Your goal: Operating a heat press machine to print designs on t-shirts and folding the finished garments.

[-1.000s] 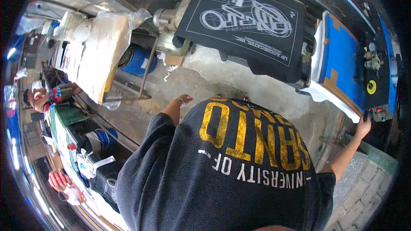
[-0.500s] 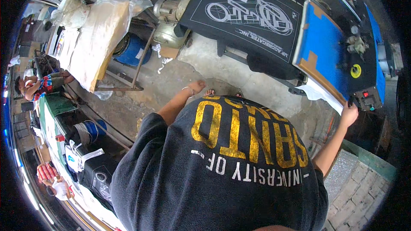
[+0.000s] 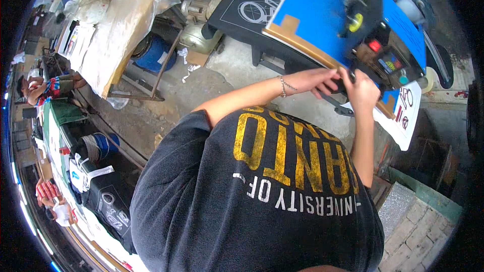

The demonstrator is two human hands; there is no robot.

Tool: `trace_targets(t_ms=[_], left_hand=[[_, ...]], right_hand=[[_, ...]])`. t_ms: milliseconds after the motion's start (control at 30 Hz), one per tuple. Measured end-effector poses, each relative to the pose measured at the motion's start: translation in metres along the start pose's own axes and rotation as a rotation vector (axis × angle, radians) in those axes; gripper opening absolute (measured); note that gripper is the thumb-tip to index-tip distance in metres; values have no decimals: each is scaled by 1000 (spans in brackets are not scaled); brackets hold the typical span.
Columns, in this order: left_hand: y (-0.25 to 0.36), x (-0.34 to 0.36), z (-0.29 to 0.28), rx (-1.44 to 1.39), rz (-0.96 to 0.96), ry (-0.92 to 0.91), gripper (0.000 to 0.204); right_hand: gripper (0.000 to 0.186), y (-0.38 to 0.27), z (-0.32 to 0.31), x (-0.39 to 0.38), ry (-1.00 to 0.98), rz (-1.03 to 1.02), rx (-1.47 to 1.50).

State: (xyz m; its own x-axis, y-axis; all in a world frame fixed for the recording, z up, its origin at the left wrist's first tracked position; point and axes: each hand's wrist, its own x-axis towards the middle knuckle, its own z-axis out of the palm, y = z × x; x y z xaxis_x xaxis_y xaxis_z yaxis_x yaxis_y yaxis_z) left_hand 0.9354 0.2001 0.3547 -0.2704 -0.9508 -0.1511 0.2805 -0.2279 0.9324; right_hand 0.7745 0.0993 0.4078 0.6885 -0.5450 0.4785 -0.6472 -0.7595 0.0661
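Note:
My right hand (image 3: pixel 363 90) is wrapped round a dark handle (image 3: pixel 351 77) at the near edge of a heat press head (image 3: pixel 315 12), a blue panel with brown-taped edges. My left hand (image 3: pixel 316 81), a bracelet on its wrist, reaches beside the right one. Its fingers are apart and hold nothing I can see. A control box (image 3: pixel 387 56) with a red-lit display rides on the press head. Black fabric with a white print (image 3: pixel 247 12) lies on the bed and is partly covered by the head. A white printed sheet (image 3: pixel 409 118) shows at the right.
At the left stands a plastic-covered table (image 3: pixel 118 35) with a blue drum (image 3: pixel 155 55) underneath. A motor (image 3: pixel 195 7) sits beyond the bed. Paper scraps (image 3: pixel 190 70) lie on the floor. Several people are at the far left. Brick-like blocks (image 3: pixel 411 229) are at lower right.
The press head has swung left over the black fabric with my right hand on its handle. My left hand has come across to the right beside it. More of the white sheet is uncovered.

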Motion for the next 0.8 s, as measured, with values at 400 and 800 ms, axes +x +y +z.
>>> trace_targets(t_ms=[400, 800], left_hand=[[9, -32, -61, -716, 396, 608, 35], [28, -69, -98, -685, 403, 630, 28]], right_hand=[[17, -142, 56, 74, 46, -278, 258], [28, -144, 39, 63, 128, -305, 291]])
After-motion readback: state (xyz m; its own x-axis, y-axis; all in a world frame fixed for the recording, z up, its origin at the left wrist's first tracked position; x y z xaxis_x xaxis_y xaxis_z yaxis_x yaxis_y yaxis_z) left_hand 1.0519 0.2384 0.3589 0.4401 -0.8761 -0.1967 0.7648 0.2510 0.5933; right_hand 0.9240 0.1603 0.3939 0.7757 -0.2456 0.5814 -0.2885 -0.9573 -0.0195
